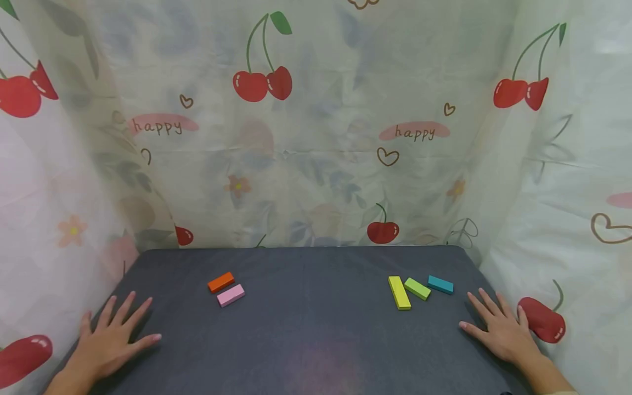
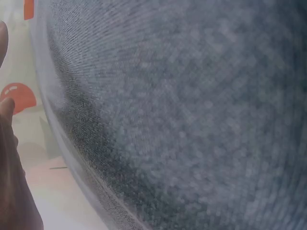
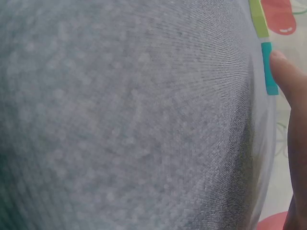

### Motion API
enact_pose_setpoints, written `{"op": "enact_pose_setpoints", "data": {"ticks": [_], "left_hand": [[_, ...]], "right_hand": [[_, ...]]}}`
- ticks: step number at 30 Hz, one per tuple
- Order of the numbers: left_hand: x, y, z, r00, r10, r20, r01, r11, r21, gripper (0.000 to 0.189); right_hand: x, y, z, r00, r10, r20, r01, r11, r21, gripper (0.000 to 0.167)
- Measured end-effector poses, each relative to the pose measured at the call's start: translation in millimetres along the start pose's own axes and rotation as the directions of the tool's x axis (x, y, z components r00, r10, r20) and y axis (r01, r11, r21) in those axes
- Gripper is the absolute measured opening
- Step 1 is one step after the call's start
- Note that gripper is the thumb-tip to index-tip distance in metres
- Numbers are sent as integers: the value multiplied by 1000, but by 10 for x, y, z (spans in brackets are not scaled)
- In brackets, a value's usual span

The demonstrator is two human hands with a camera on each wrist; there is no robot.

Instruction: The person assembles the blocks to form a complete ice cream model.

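My left hand (image 1: 111, 340) is spread with straight fingers at the left side of the dark grey table (image 1: 296, 329), holding nothing. Nearest to it are an orange block (image 1: 220, 282) and a pink block (image 1: 230, 295), lying side by side to its right. On the right side my right hand (image 1: 503, 329) is also spread and bare. Just left of its fingertips lies a blue block (image 1: 440, 285), then a green block (image 1: 417, 289) and a longer yellow block (image 1: 399, 293). In the right wrist view the thumb (image 3: 285, 72) overlaps the blue block (image 3: 269, 69).
A pale curtain (image 1: 316, 137) printed with cherries, hearts and "happy" hangs behind the table and along both sides. The table's far edge (image 1: 306, 248) runs straight along the curtain's foot. A small dark object (image 1: 506, 393) shows at the bottom right.
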State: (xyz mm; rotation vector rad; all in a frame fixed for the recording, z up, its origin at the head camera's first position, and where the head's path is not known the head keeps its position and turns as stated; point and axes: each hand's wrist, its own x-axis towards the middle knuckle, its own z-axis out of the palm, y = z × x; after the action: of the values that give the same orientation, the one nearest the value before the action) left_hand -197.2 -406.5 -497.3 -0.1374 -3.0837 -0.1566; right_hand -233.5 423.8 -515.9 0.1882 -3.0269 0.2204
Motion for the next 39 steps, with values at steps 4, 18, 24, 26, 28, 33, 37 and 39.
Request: {"op": "enact_pose_setpoints", "data": {"ticks": [4, 18, 24, 26, 28, 33, 37, 39], "left_hand": [[4, -14, 40, 1000, 18, -20, -18, 1000, 4, 92], [40, 14, 55, 995, 58, -76, -58, 998, 1, 94], [90, 104, 70, 990, 82, -111, -83, 997, -5, 92], [124, 170, 75, 987, 91, -136, -94, 995, -22, 91], [162, 236, 82, 984, 94, -153, -100, 995, -31, 91], [258, 387, 103, 989, 69, -133, -76, 996, -45, 91], [331, 494, 115, 989, 64, -130, -76, 994, -83, 89], [361, 541, 122, 988, 67, -137, -82, 991, -109, 87]], "right_hand": [[6, 7, 17, 999, -30, -21, 30, 999, -16, 86], [78, -80, 34, 990, -113, -86, 117, 992, 43, 80], [117, -200, 40, 978, -148, -146, 160, 985, 71, 76], [136, -251, 50, 973, -159, -169, 175, 981, 81, 74], [157, -308, 57, 969, -165, -183, 185, 978, 97, 73], [210, -472, 59, 966, -159, -204, 190, 971, 142, 70], [244, -586, 84, 953, -182, -242, 225, 960, 165, 68], [266, -632, 104, 939, -205, -274, 256, 953, 164, 68]]}}
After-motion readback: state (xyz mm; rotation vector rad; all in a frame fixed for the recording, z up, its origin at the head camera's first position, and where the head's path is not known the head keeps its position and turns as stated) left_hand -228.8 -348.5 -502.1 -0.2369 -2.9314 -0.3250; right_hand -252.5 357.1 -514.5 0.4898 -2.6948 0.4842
